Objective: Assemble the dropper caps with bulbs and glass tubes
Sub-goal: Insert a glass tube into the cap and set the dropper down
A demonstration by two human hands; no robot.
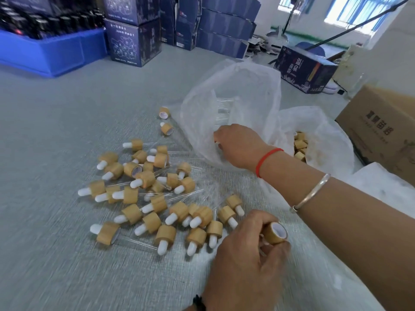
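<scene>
A pile of assembled droppers (157,203), with bamboo caps, white bulbs and clear glass tubes, lies on the grey table. My left hand (244,261), at the bottom, grips one bamboo cap (275,234) with its open white-lined end facing up and right. My right hand (238,145) reaches into a clear plastic bag (235,90) that holds glass tubes (221,108). Its fingertips are hidden in the bag, so whether they hold a tube does not show. Two loose caps (166,121) lie beside the bag.
A second plastic bag (325,135) with several bamboo caps (300,146) sits to the right, with a brown cardboard box (381,126) behind it. Dark printed cartons (134,41) and a blue crate (56,55) stand at the back. Another dark carton (303,68) lies behind the bags.
</scene>
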